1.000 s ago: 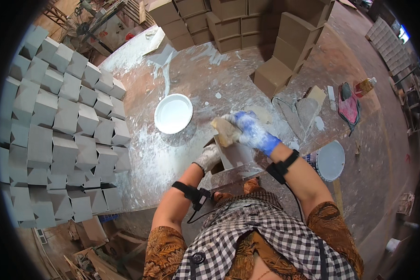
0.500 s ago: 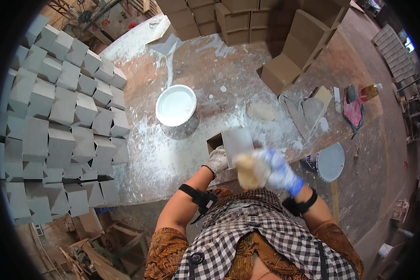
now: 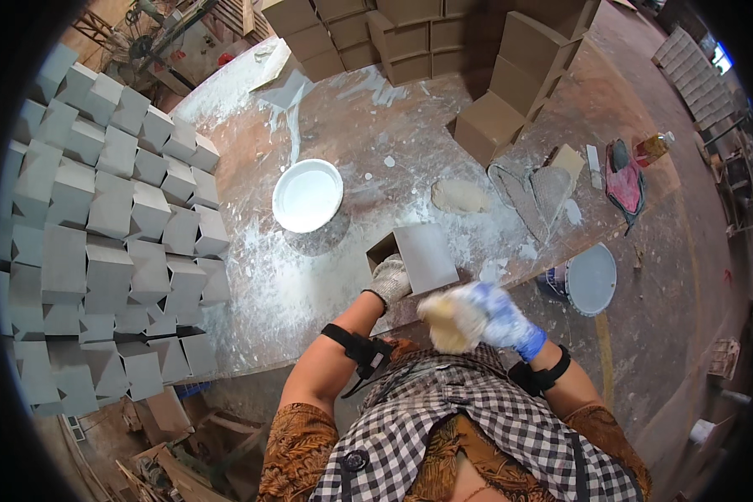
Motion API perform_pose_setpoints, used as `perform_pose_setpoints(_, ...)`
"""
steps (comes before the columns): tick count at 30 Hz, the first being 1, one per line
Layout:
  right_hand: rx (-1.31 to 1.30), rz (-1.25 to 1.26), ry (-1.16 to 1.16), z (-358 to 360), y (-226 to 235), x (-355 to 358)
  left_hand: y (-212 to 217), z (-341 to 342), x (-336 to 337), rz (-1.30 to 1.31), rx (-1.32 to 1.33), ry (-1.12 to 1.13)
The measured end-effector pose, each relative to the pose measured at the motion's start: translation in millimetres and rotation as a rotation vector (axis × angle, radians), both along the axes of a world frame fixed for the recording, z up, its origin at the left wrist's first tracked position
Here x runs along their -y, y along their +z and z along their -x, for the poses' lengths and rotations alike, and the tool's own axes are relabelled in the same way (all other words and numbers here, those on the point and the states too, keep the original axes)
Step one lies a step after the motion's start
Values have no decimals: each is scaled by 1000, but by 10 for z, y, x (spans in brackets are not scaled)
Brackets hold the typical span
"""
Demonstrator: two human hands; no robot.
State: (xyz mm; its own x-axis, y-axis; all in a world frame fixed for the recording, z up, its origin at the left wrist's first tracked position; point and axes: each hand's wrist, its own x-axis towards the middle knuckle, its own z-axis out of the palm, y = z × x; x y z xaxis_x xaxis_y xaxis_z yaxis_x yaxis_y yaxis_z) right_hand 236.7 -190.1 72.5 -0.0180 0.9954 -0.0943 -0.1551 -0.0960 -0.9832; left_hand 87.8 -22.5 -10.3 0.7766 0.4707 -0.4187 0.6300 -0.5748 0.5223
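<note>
Half inside the box (image 3: 427, 256), your left hand (image 3: 391, 280) likely steadied it, its hidden fingers' grip untellable; your right hand (image 3: 495, 315) curled its fingers round a sponge (image 3: 450, 326).

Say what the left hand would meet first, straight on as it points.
Likely the inside of the grey box: the left hand reaches into its open end, though depth there is unclear.

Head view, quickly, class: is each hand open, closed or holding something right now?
Left hand: at the open end of the grey box, fingertips hidden; whether it grips cannot be told.
Right hand: closed, holding a pale yellow pad.
</note>
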Motion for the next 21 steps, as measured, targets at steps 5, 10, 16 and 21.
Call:
perform_pose_setpoints(5,1036,-428,-382,-289,178,-405,214,32,-170,708,211,280)
perform_pose_setpoints(10,821,-225,-154,-410,171,-1217,368,-5,-293,63,-186,-106)
perform_pose_setpoints(16,394,-36,-173,-418,-659,-1191,-452,1,-369,245,-20,96)
perform_pose_setpoints(21,624,-242,142,-144,13,-380,-120,44,-341,47,-34,-179)
